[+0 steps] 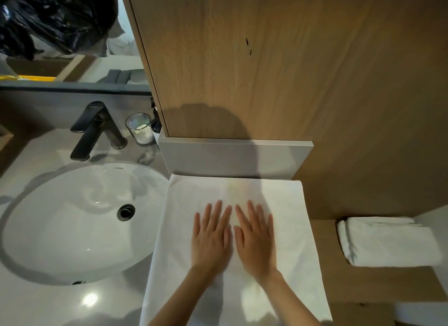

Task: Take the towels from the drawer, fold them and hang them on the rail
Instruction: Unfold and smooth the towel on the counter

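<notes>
Grasping nothing: left hand (211, 238) and right hand (257, 238) flat, fingers straight, palms down, side by side on the middle of the white rectangular cloth towel (189, 192). Lies spread on the pale grey countertop (48, 306), just right of the white oval sink basin (72, 223). Further right, on a wooden surface (363, 284): second white towel (388, 243), folded, well apart. Behind the basin: black metal tap (97, 129), clear glass tumbler (140, 129).

Single head view, steeply downward, close over the counter (72, 308)
</notes>
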A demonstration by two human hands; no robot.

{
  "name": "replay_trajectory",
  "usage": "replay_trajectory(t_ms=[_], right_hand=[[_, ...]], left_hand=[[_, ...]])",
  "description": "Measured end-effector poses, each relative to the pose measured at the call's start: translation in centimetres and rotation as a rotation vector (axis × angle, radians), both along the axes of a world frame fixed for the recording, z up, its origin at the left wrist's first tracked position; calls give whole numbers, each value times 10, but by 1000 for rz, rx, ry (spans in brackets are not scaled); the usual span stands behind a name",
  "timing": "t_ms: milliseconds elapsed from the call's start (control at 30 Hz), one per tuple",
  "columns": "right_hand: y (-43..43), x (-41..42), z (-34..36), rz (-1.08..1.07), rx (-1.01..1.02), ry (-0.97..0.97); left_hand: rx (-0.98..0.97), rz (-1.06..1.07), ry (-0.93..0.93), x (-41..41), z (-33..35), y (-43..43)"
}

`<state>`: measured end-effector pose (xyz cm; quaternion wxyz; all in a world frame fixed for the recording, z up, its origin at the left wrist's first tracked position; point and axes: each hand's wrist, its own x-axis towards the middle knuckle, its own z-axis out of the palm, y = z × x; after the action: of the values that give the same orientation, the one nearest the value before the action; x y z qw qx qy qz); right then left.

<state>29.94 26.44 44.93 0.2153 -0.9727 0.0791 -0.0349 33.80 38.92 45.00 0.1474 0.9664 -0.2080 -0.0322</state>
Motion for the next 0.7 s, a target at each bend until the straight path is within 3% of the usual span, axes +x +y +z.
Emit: replay_trajectory(t_ms=[33,100,133,233,467,533,633,700], right_hand=[[-8,-3,3,24,22,34],[-37,-12,1,64,-122,2],[-53,-15,1,79,-80,-4],[-91,-28,4,-57,-150,50],[-116,-38,6,-116,-257,217],[-100,-35,12,-149,-323,162],[-51,-34,15,-125,-201,-49],[-6,-40,10,-97,-152,-67]], left_hand=[[20,0,1,1,-3,7],[21,-15,-8,5,-4,23],[22,-17,-16,7,-3,32],[30,34,-17,12,0,55],[-28,125,36,12,5,62],[-27,135,21,8,7,56],[-27,95,-60,-18,14,36],[-72,66,-48,-44,12,22]])
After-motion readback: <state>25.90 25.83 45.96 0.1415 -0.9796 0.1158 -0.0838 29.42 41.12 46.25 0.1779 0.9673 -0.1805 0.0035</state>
